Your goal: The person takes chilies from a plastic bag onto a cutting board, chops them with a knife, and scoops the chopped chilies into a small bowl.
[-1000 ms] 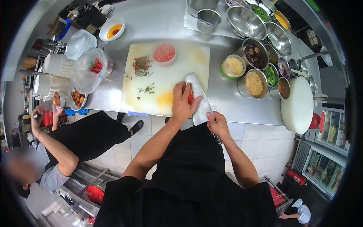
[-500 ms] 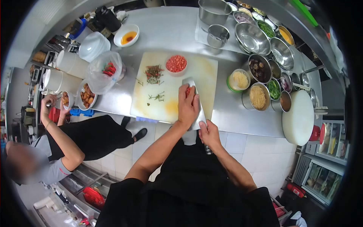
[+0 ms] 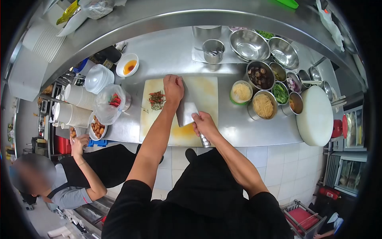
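Observation:
My right hand (image 3: 205, 124) grips the handle of a cleaver (image 3: 189, 114), its broad blade over the white cutting board (image 3: 206, 89). Farther forward, my left hand (image 3: 174, 88) is closed beside the far end of the blade; what its fingers hold, if anything, is hidden. A small pile of red and green chili trimmings (image 3: 156, 99) lies on the board, left of my left wrist. The bowl of chopped red chili does not show now.
At left are a co-worker's hand (image 3: 80, 144), a bowl of browned pieces (image 3: 97, 128), a bag with red chilies (image 3: 109, 107) and a bowl of sauce (image 3: 127, 65). At right stand noodle-like strips (image 3: 263, 106), mushrooms (image 3: 260, 76) and a thick round white block (image 3: 315, 115).
My left hand has moved forward and left, away from the middle of the blade. My right hand and the cleaver have shifted slightly left and forward. The chili bowl has gone out of sight.

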Action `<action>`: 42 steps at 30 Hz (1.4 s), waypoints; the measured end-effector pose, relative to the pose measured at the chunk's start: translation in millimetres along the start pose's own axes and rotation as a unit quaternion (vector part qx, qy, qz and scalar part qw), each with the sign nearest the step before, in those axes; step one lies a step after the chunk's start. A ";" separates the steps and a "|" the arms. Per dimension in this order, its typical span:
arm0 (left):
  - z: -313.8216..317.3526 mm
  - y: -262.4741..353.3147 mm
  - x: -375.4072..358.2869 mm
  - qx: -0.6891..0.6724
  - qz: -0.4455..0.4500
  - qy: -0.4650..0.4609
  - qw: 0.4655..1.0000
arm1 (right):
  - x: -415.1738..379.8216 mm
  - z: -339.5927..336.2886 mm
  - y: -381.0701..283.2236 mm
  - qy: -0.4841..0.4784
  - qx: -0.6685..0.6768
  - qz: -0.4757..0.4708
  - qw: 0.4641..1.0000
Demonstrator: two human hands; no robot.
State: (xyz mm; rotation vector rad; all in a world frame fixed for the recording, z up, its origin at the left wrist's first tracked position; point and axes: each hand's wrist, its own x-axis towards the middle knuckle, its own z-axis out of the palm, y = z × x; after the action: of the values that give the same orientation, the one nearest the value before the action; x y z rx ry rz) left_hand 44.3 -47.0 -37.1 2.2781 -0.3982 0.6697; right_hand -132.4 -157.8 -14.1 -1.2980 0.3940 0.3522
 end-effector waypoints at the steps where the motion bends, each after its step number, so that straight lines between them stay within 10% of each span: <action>1: 3.2 -3.9 1.9 0.000 -0.002 -0.001 1.000 | -10.2 -4.6 -1.5 0.000 0.000 0.002 1.000; 27: -26.3 10.2 -15.9 -0.005 0.207 0.016 0.978 | -104.5 -87.9 59.4 0.084 0.051 0.049 0.994; 33: -41.2 -20.8 -2.6 -0.019 0.043 -0.035 0.998 | -105.3 -88.9 58.4 0.085 0.044 0.044 0.994; 36: -49.4 -28.8 0.7 0.015 0.108 -0.170 0.979 | -104.1 -86.1 56.9 0.084 0.038 0.047 0.995; 42: -56.9 -38.3 7.5 -0.018 0.062 -0.132 0.989 | -100.6 -84.4 58.5 0.074 0.033 0.052 0.995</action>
State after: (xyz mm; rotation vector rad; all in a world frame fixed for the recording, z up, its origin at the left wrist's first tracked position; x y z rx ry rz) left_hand 48.2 19.6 -19.4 2.3272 -0.6777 0.4163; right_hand -255.4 -229.3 -35.4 -1.2459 0.5952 0.3295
